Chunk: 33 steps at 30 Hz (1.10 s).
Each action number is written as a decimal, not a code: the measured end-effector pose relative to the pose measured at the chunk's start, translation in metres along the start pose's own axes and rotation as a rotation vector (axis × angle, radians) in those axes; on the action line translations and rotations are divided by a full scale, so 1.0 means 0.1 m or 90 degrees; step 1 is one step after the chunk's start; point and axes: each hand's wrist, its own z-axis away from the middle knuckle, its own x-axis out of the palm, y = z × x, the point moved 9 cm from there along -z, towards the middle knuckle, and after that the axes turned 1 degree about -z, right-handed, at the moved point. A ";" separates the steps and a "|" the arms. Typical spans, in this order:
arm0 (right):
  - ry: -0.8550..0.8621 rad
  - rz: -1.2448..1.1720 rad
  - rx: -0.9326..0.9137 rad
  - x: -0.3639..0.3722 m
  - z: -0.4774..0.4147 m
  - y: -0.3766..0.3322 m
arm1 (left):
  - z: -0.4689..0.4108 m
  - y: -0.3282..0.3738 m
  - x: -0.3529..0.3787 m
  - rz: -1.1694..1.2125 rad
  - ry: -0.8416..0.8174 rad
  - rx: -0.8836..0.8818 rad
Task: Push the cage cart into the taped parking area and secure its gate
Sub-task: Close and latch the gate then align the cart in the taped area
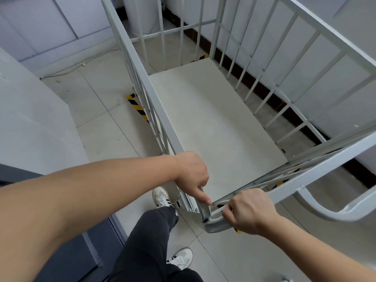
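Observation:
A white barred cage cart [213, 110] with a bare flat floor stands below me, close to the wall on the right. Yellow-black floor tape [136, 107] shows beside its left side, and more of it beyond the far end. The gate [317, 159] is the near barred panel; it runs from the right down to the near-left corner. My left hand [192, 176] rests on the top of the left side rail at that corner, index finger pointing at the joint. My right hand [248, 210] is closed around the gate's end bar at the same corner.
A curved white push handle [325, 208] sticks out from the gate on the right. A white wall with a dark skirting [264, 82] runs along the cart's right. A grey cabinet or door [67, 251] is at the lower left. My legs and shoes [162, 198] stand just behind the corner.

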 end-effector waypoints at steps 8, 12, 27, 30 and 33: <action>0.006 -0.027 -0.004 -0.02 -0.02 -0.01 | 0.00 -0.01 -0.01 -0.007 0.004 0.009; 0.012 -0.026 0.005 -0.05 -0.01 -0.01 | 0.01 0.00 -0.02 -0.002 0.007 0.010; -0.030 0.008 0.058 0.03 0.01 0.08 | 0.05 0.02 -0.04 0.001 0.040 0.003; 0.005 0.003 0.029 -0.02 0.00 0.04 | 0.04 0.01 -0.03 -0.007 0.016 -0.008; 0.031 -0.057 0.006 -0.04 0.01 0.01 | 0.02 0.00 -0.02 -0.004 0.001 -0.011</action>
